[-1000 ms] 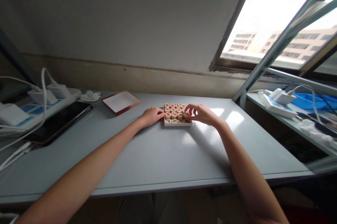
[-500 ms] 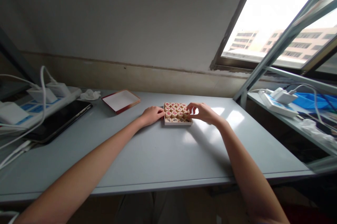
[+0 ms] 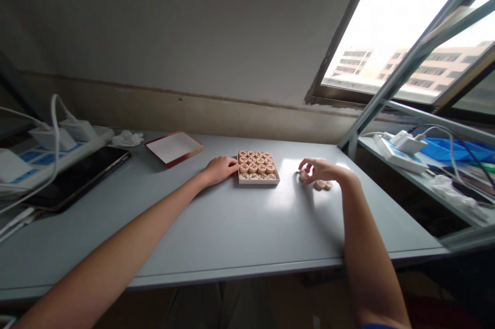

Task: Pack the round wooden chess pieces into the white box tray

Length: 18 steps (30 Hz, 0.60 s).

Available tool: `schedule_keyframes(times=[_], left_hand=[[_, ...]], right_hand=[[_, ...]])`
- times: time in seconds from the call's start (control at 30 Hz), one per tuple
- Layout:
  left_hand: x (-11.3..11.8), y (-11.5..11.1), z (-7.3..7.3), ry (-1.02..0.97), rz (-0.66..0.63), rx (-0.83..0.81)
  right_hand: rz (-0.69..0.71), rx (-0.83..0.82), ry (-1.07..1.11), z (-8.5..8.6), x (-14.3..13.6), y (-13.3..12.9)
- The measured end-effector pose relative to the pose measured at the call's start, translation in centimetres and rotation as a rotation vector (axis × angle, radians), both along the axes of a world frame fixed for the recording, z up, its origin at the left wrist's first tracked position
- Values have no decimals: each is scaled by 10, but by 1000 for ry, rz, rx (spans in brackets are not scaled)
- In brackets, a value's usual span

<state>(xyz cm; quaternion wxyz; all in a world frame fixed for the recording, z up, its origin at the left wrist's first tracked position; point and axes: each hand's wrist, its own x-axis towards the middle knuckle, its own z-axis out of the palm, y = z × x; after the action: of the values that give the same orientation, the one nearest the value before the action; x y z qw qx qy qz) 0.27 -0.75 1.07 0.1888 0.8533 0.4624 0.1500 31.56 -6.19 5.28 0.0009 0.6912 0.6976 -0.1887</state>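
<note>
A shallow white box (image 3: 259, 182) stands on the desk, filled with rows of round wooden Chinese chess pieces (image 3: 252, 167). Their tops carry red characters, with dark ones in the front row. My left hand (image 3: 221, 169) is closed, its thumb and fingertips on the box's left wall. Off to the right of the box, my right hand (image 3: 320, 169) has its fingers curled down round a chess piece (image 3: 304, 177) at the desk top. A few loose pieces (image 3: 319, 185) lie just below that hand, and its palm partly covers others.
The box's red-edged lid (image 3: 174, 148) lies inside up at the back left. A power strip (image 3: 83, 141) with chargers and cables, plus a black tablet (image 3: 81, 177), fill the left side. On the right, a metal shelf (image 3: 429, 177) holds another power strip (image 3: 400, 152).
My right hand has moved right, from the box's right edge to the loose pieces, which it covered before. My left hand stays at the box's left side.
</note>
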Motion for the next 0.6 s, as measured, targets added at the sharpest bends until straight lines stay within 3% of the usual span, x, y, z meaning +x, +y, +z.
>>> schedule_keyframes(times=[0.33,0.5,0.6], left_hand=[[-1,-1,0,-16,-4,2],[0,-1,-1,-22,-7,0],[0,0,-1,-27,-5,1]], right_hand=[[47,118,-62,-1,-5,4],[61,96,-160,0,-1,2],[60,204,-76,4,-10,1]])
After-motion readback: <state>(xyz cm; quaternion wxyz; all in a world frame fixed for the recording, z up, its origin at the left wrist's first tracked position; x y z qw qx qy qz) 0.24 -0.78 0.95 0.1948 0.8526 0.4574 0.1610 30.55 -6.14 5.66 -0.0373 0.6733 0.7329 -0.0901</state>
